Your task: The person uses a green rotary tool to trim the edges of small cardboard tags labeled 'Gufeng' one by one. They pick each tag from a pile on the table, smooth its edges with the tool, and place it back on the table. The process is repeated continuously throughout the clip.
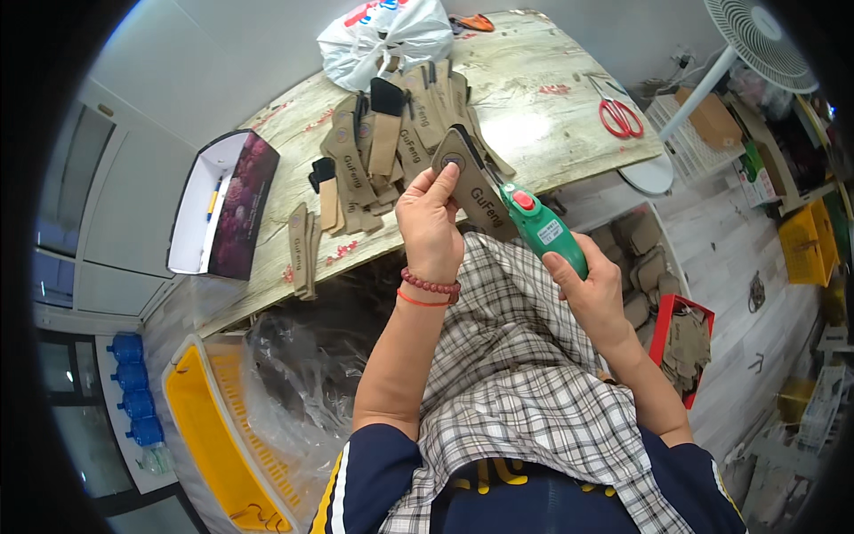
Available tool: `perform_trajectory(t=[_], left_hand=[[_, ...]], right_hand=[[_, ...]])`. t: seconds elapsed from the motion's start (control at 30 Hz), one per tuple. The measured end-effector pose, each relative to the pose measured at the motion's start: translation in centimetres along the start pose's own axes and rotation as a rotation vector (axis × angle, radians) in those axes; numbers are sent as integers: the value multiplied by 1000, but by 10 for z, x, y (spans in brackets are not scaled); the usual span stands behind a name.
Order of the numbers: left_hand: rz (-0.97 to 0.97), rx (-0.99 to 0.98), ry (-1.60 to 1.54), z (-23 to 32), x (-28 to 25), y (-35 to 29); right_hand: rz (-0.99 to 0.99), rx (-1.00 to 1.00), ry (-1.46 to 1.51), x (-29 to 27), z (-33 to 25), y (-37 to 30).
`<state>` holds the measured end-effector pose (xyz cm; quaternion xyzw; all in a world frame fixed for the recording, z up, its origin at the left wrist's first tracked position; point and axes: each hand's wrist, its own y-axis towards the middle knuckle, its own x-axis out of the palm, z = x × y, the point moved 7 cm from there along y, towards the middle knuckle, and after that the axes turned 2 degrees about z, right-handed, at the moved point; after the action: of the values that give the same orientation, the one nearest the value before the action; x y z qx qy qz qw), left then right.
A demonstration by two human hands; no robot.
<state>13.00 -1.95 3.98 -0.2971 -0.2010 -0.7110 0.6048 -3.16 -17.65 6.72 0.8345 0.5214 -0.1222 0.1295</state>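
Observation:
Above my lap, my left hand pinches a long tan fabric piece with dark printing and a dark edge, thumb on its upper end. Wrapped round a green hand-held electric cutter with a red button, my right hand keeps the tool's front end against the piece's right edge. Whether the blade touches the fabric is too small to tell. Just beyond my left hand, a pile of similar tan pieces, some with black ends, lies on the pale wood-patterned table. A smaller stack sits near its front edge.
Red-handled scissors lie on the table's right side. A tied white plastic bag stands at the back, and an open box is at the left. Below are a yellow basket and a red box of tan pieces. A fan stands right.

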Motion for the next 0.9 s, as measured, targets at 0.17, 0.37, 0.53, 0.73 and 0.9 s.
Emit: perform_trajectory(t=[0.17, 0.37, 0.53, 0.73, 0.9], left_hand=[[-4, -68, -39, -23, 17, -10], [1, -114, -37, -38, 16, -16], [-14, -152, 3, -48, 13, -25], [-2, -169, 25, -54, 14, -37], [4, -117, 69, -45, 9, -37]], right_hand=[[25, -18, 22, -8, 11, -4], [35, 41, 21, -12, 15, -5], [40, 40, 19, -11, 12, -3], [51, 41, 40, -13, 7, -1], [33, 24, 48, -15, 11, 0]])
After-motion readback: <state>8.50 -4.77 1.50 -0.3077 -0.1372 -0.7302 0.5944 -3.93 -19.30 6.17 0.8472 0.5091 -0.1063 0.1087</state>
